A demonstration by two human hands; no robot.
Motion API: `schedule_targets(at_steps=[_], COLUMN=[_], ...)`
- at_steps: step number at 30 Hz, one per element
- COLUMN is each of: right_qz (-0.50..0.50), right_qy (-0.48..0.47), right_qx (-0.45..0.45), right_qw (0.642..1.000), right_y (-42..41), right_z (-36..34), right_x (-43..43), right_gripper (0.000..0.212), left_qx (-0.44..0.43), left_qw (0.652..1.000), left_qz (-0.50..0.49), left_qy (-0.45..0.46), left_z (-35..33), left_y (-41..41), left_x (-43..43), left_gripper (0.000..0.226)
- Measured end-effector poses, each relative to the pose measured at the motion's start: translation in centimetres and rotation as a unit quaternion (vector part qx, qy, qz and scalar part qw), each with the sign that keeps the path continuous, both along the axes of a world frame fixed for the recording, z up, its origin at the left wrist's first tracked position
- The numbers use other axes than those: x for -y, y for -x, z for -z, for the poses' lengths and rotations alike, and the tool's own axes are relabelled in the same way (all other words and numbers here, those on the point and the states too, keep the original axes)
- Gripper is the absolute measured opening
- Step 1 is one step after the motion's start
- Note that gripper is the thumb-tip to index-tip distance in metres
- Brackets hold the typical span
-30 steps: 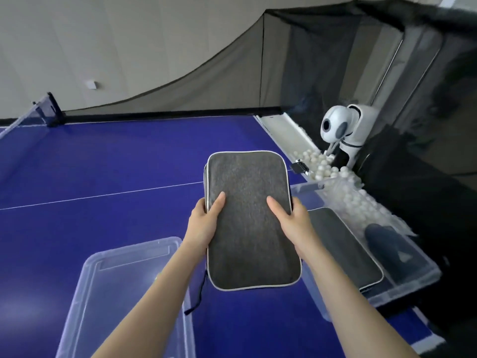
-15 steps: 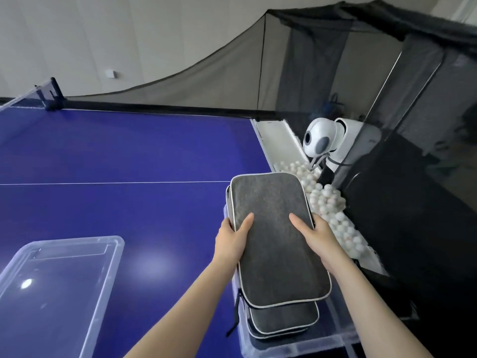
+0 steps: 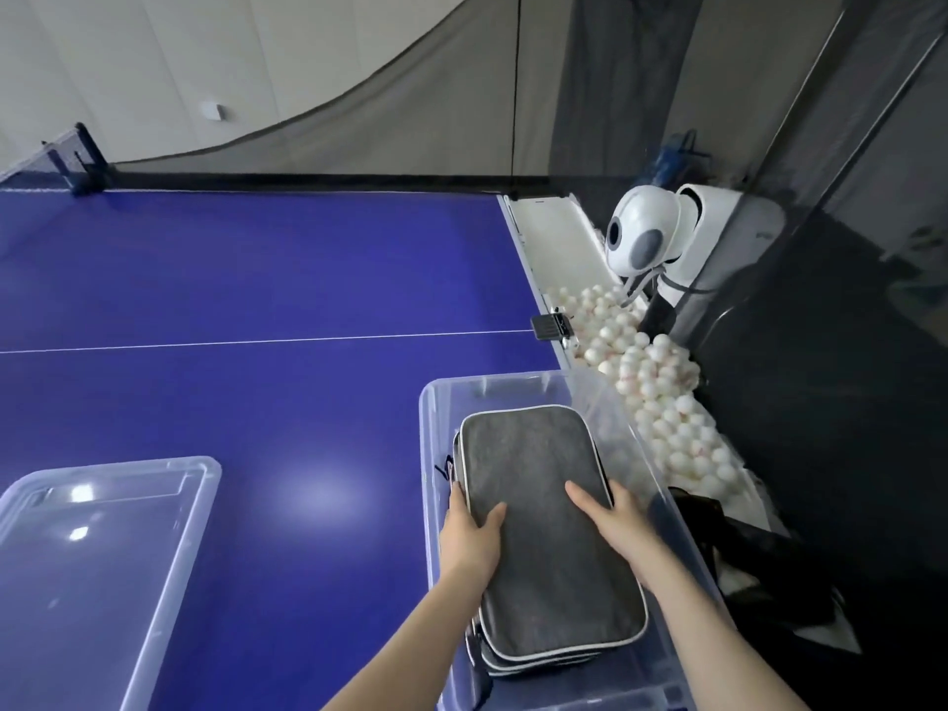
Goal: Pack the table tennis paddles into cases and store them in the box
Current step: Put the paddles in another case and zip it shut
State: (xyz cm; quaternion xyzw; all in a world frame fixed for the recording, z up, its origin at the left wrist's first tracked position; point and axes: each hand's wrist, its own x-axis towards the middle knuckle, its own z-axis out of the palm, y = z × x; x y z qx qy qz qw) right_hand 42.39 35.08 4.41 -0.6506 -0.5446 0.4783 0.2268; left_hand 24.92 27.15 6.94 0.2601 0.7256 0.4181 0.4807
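One marking: faint print on the side of the white ball machine [image 3: 718, 233], too small to read.
Left hand [image 3: 472, 536]: grips the left long edge of the top case [image 3: 544, 505]; thumb flat on the upper face, fingers curled under the edge, out of sight.
Right hand [image 3: 615, 520]: grips the right long edge of the same case; thumb lying on the upper face, fingers wrapped over the side.
Case location: inside the clear plastic box [image 3: 428, 454], on top of the stacked cases [image 3: 533, 664] whose white-piped edges show at the near end.
Case look: grey felt, white piping, broad face up, roughly level.
Long axis: runs away from the person, far end leaning slightly left, near end slightly right; about parallel to the box's long walls.
Zip pull: dark cord at the case's far-left edge; can't tell which case it belongs to.
Box position: on the blue table [image 3: 256, 300], at its right edge.
Lid [image 3: 102, 556]: clear, flat on the table, well apart to the left.
Balls [image 3: 662, 382]: white pile in the tray just beyond the right table edge, below the machine head.
Net [image 3: 66, 156]: far left corner.
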Motion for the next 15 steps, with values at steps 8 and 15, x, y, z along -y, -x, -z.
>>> schedule_targets(at_steps=[8,15], right_qz=[-0.022,-0.02], right_qy=[-0.001,-0.064], right_qx=[0.072,0.113], right_qw=[0.997,0.991], right_y=[0.0,0.5], right_z=[2.2,2.0], right_x=[-0.7,-0.2], right_gripper=[0.047,0.024], left_qx=[-0.04,-0.042], left_qw=[0.999,0.999], left_qz=[-0.005,0.003], left_qy=[0.01,0.017], left_z=[1.9,2.6], left_y=[-0.9,-1.1], left_x=[0.0,0.1], left_gripper=[0.058,0.069])
